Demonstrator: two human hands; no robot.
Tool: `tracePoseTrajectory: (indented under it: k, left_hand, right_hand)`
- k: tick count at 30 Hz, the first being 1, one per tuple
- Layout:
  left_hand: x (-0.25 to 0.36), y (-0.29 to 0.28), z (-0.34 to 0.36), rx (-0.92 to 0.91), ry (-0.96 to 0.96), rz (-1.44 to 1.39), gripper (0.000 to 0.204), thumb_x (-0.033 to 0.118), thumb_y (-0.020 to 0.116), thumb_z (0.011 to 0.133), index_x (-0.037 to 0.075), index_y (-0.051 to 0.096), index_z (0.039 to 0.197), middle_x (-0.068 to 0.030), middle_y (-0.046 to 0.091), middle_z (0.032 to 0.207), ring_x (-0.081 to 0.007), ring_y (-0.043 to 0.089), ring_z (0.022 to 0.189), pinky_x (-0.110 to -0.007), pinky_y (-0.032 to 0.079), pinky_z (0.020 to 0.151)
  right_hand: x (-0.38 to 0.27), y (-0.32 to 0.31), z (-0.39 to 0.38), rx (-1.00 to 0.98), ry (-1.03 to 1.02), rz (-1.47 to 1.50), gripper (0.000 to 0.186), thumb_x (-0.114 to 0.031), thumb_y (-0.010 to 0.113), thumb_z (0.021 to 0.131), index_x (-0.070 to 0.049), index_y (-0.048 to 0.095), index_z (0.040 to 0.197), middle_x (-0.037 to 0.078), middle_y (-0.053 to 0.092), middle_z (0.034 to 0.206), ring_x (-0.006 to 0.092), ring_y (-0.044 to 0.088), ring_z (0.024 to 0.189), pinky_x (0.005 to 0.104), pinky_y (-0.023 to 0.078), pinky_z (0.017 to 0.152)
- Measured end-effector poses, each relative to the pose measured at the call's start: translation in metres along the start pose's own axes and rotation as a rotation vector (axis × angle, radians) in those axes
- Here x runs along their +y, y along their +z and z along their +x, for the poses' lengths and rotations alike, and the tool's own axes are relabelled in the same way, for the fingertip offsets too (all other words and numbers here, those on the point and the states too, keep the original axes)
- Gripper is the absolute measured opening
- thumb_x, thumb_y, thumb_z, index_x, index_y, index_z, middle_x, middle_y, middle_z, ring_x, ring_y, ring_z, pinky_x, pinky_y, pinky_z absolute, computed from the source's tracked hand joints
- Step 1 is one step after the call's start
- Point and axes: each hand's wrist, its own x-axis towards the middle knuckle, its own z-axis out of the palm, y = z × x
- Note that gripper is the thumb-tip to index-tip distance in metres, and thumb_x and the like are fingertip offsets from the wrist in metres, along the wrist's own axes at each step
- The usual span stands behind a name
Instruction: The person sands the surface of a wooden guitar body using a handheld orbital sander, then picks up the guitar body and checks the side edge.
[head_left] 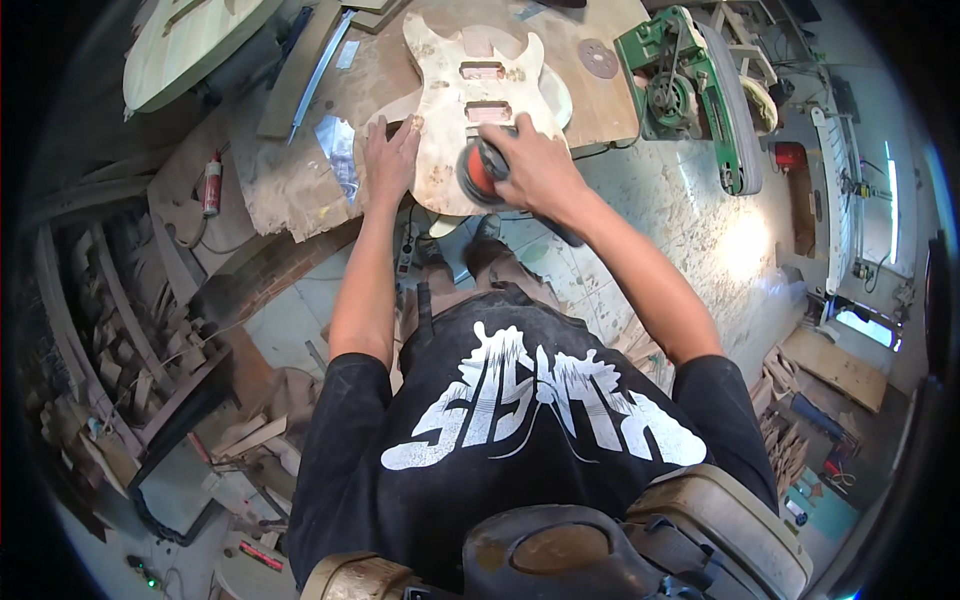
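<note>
A pale wooden electric guitar body (pixel 440 105) with routed pickup cavities and brownish patches lies on the workbench, its rounded lower end overhanging the near edge. My right hand (pixel 537 168) is wrapped round a red and black orbital sander (pixel 481 174), whose round pad rests on the lower part of the body. The sander's rim looks blurred. At the body's left edge, my left hand (pixel 391 158) grips the wood, thumb on top and fingers along the side. Part of the sander is hidden under my right hand.
A green belt sander (pixel 672 90) stands right of the body, near a round sanding disc (pixel 598 58). Another pale guitar body (pixel 190 50) is at upper left. A tube (pixel 212 184) stands lower left. Wood offcuts (pixel 250 435) pile up on the left.
</note>
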Motion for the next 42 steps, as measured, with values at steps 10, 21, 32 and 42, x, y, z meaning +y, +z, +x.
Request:
tracePoseTrajectory:
  k: [10, 21, 32, 42]
  left_hand:
    - [0.004, 0.011, -0.005, 0.041, -0.058, -0.032, 0.046, 0.044, 0.052, 0.108, 0.027, 0.065, 0.149, -0.0303, 0.040, 0.164, -0.0502, 0.030, 0.155, -0.055, 0.023, 0.128]
    - [0.000, 0.006, -0.003, 0.001, -0.059, 0.002, 0.045, 0.044, 0.051, 0.108, 0.029, 0.067, 0.147, -0.0274, 0.038, 0.166, -0.0481, 0.028, 0.157, -0.055, 0.021, 0.129]
    - [0.004, 0.007, -0.001, 0.010, -0.071, -0.023, 0.045, 0.045, 0.050, 0.109, 0.029, 0.067, 0.147, -0.0273, 0.038, 0.166, -0.0473, 0.028, 0.157, -0.053, 0.021, 0.129]
    - [0.008, 0.006, -0.003, 0.018, -0.072, -0.006, 0.043, 0.043, 0.050, 0.110, 0.029, 0.068, 0.146, -0.0277, 0.040, 0.165, -0.0473, 0.028, 0.157, -0.053, 0.021, 0.129]
  right_hand:
    - [0.021, -0.006, -0.024, -0.012, 0.110, -0.065, 0.074, -0.018, 0.081, 0.076, -0.020, 0.052, 0.144, 0.026, 0.055, 0.122, 0.0493, 0.068, 0.100, 0.0550, 0.058, 0.084]
    - [0.025, -0.007, -0.015, -0.020, 0.200, -0.090, 0.076, -0.022, 0.081, 0.077, -0.020, 0.051, 0.146, 0.026, 0.054, 0.123, 0.0508, 0.069, 0.097, 0.0554, 0.058, 0.088]
    - [-0.017, 0.005, -0.013, -0.033, 0.118, 0.009, 0.073, -0.017, 0.084, 0.076, -0.020, 0.054, 0.142, 0.026, 0.053, 0.121, 0.0507, 0.068, 0.102, 0.0549, 0.060, 0.084]
    - [0.039, -0.003, -0.033, 0.089, 0.376, -0.045, 0.073, -0.023, 0.082, 0.077, -0.021, 0.053, 0.144, 0.027, 0.055, 0.127, 0.0517, 0.070, 0.100, 0.0553, 0.059, 0.088]
